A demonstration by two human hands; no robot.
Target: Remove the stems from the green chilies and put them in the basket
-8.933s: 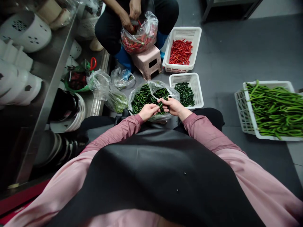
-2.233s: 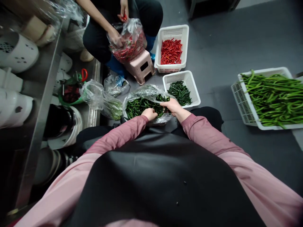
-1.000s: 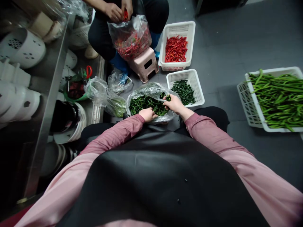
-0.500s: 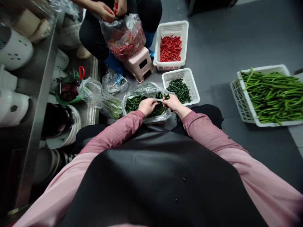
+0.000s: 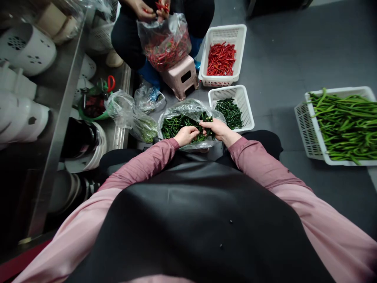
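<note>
My right hand (image 5: 220,129) is curled round a bunch of green chilies (image 5: 206,117). More of them stick out than a moment ago, so I think my handful is not done yet. My left hand (image 5: 185,135) is pinched close beside it; I can't tell if it holds one. Loose chilies (image 5: 172,125) lie in the clear bag (image 5: 190,105), mid-frame. A white basket (image 5: 244,105) stands just up and right.

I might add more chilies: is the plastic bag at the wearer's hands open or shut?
Open: the bag gapes wide at the top, baring green chilies inside.
</note>
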